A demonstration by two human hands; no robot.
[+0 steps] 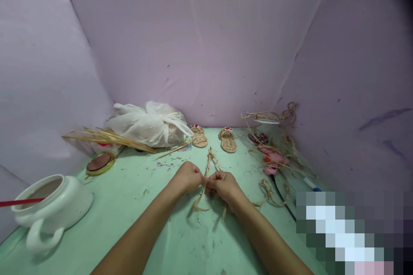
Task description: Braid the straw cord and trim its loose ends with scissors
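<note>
Straight ahead through the head camera, taking the pair of hands as my clock's centre, I have the left hand (189,176) and the right hand (222,184) nearly meeting over the green tabletop (164,245). Both have their fingers curled in, fingertips pinched on a braided straw cord (208,165). It runs from the fingertips up to a bend at 12 o'clock and returns towards the right hand; an unbraided tail trails at 7 o'clock.

At 9 o'clock I get a white handled pot (77,206), its mouth open towards me. A red stick (22,202) reaches over the rim into it; what else it contains I can't make out. Just above 9 o'clock sits a shallow gold-rimmed round dish (111,165) with a brown inner face. Beyond it, dry straw stalks (109,137) lie over a red-and-white object, mostly hidden.

At 10 o'clock I see a white plastic bag (161,122), gathered at the top and bulging; something brownish shows dimly through the film, too veiled to identify. Small woven slippers with red and white trim stand apart, the left slipper (199,139) at 12 o'clock and the right slipper (229,142) at 1.

At 2 o'clock, loops of twisted cord (288,114) lie around a white ring (267,121). Between 2 and 3 is a pink tool (275,157) with a black cable (280,191), among loose strands. Around 3 o'clock lies a blue-and-white pen (311,184).
</note>
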